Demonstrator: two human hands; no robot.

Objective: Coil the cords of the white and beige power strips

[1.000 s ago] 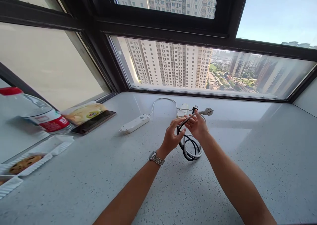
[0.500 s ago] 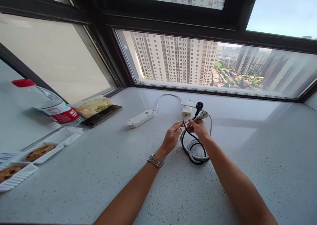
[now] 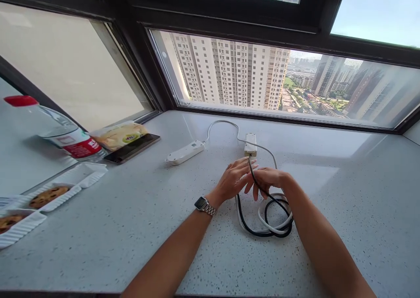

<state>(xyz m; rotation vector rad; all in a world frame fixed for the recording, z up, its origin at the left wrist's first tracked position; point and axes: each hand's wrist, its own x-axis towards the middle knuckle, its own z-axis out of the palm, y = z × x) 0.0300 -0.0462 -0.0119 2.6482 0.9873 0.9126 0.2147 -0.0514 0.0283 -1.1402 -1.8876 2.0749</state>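
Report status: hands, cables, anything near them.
Left hand and right hand together on black cable. Black and white cables coiled on counter. White adapter just beyond fingertips; power strip apart, left.

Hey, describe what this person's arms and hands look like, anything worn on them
Both forearms are bare, with no sleeves in view and no gloves. The left hand has a metal wristwatch just behind it: a silver link bracelet with a dark rectangular face. The right hand and its wrist carry nothing visible. No rings can be made out on either hand, though the fingers are small in the picture.
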